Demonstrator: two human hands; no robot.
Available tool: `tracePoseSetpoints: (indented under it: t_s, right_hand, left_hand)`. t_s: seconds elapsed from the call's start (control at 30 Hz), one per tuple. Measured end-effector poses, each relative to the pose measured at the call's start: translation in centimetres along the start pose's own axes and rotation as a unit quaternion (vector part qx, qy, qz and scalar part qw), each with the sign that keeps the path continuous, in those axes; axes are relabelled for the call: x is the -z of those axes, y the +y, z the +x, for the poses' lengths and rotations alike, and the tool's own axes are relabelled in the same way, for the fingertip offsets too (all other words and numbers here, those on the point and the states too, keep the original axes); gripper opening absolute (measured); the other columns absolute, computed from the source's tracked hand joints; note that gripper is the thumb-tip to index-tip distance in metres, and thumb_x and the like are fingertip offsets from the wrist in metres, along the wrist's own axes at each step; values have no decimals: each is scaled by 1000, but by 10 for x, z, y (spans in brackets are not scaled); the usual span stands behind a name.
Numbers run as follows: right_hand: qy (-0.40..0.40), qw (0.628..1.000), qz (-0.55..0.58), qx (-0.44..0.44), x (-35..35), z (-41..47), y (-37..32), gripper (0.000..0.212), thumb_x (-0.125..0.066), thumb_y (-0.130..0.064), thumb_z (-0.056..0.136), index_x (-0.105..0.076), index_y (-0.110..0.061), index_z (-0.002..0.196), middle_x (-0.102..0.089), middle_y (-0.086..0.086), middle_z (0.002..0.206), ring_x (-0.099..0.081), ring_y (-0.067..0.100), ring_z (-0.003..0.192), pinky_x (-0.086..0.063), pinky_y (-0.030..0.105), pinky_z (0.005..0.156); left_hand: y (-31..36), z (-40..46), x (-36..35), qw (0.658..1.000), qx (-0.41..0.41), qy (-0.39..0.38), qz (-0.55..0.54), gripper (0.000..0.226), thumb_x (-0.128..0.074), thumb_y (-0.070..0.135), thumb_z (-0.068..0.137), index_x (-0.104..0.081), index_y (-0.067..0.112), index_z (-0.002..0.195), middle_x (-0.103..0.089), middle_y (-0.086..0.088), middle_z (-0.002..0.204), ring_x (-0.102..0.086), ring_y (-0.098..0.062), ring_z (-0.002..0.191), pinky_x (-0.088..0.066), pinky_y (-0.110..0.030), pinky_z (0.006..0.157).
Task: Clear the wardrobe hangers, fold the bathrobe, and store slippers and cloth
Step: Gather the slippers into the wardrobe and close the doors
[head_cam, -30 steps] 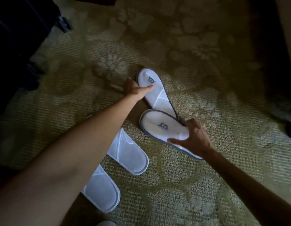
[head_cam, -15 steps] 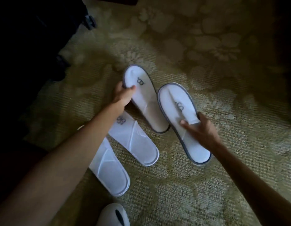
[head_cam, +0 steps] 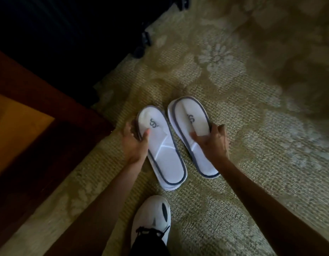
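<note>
So I'm on the slipper part of the job right now. Two little stacks sit side by side on the carpet (head_cam: 233,191) in front of me, grey-trimmed slipper on top of a plain white one in each, toes pointing away. My left hand (head_cam: 135,143) is wrapped around the outer edge of the left slipper stack (head_cam: 163,156), thumb on top near the logo, fingers tucked under the side. My right hand (head_cam: 213,143) is pinching the right slipper stack (head_cam: 187,124) about midway, thumb pressed on the upper, fingers curled round the far edge. My sneaker (head_cam: 152,217) is just behind them. Next bit, I reckon, is lifting both stacks without the bottom ones sliding out, so squeeze both layers together. The wooden furniture (head_cam: 40,126) on my left looks like the likely spot, can't tell for sure though.
</note>
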State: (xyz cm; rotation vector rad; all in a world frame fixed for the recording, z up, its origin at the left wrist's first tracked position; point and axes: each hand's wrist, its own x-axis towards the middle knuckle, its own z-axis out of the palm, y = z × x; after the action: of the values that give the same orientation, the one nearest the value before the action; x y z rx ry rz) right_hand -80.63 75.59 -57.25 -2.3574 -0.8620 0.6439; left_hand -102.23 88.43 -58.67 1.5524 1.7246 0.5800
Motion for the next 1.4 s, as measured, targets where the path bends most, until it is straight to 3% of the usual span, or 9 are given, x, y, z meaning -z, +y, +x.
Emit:
tracePoseSetpoints:
  t_s: [0.1,0.2,0.33,0.47,0.63,0.8,0.97,1.17,1.4]
  right_hand:
    - [-3,1000,-20,8,-3,0,9,91,-74,-69,69,-50,-8,133,-46,15,118,-47,33,106,-44,42,92]
    - [-16,999,28,-23,-9,2,3,88,-85,-61,60,-53,-11,126,-52,10,114,-51,29,104,-47,40,91]
    - [-84,976,119,-163,-4,14,-16,83,-92,-49,59,-53,-10,121,-66,3,103,-66,26,91,-59,42,78]
    - [-118,941,232,-216,54,0,-51,54,-92,-30,66,-71,-7,110,-75,5,94,-72,14,75,-58,23,57]
    - [-150,937,249,-193,160,-37,-138,59,-93,-41,60,-73,-11,107,-78,3,95,-76,21,84,-62,37,73]
    - [-202,945,194,-171,237,-96,-223,84,-91,-65,43,-73,-15,109,-78,-1,93,-76,19,84,-63,39,72]
    - [-268,934,182,-153,276,-158,-294,49,-89,-30,69,-70,-15,111,-77,2,94,-75,21,82,-59,29,60]
    - [-364,907,169,-127,255,-225,-365,39,-88,-25,73,-73,-17,108,-78,3,97,-75,21,87,-62,40,74]
    - [-408,905,95,-76,180,-264,-444,48,-86,-35,73,-70,-19,115,-74,-1,102,-71,19,94,-60,35,80]
  left_hand:
    - [-2,-32,-1,990,140,-13,-18,98,-78,72,65,-51,9,135,-61,-8,131,-61,-24,118,-51,-29,93]
    - [11,-50,-13,974,198,-67,-85,61,-85,40,77,-64,-2,115,-71,-7,109,-67,-19,93,-48,-13,63]
    - [44,-34,-21,950,245,-126,-147,63,-83,58,70,-72,7,105,-75,-6,103,-72,-22,90,-61,-36,82]
    - [94,-37,11,938,245,-177,-173,61,-79,67,66,-74,15,98,-77,-7,97,-75,-25,85,-63,-47,78]
    - [187,-79,112,924,245,-187,-227,35,-77,49,83,-73,18,98,-77,-3,104,-74,-21,94,-61,-42,85]
    - [255,-138,219,914,272,-157,-256,38,-73,42,89,-71,14,114,-76,-2,104,-74,-16,86,-61,-29,71]
    - [280,-198,313,895,323,-95,-294,37,-75,41,88,-73,13,112,-76,-2,95,-73,-12,72,-55,-23,56]
    - [247,-237,405,874,365,16,-322,51,-82,53,76,-74,18,113,-78,0,100,-75,-21,89,-62,-41,83]
    - [186,-230,477,858,371,105,-339,51,-83,57,72,-75,17,102,-77,1,98,-75,-21,89,-63,-43,81]
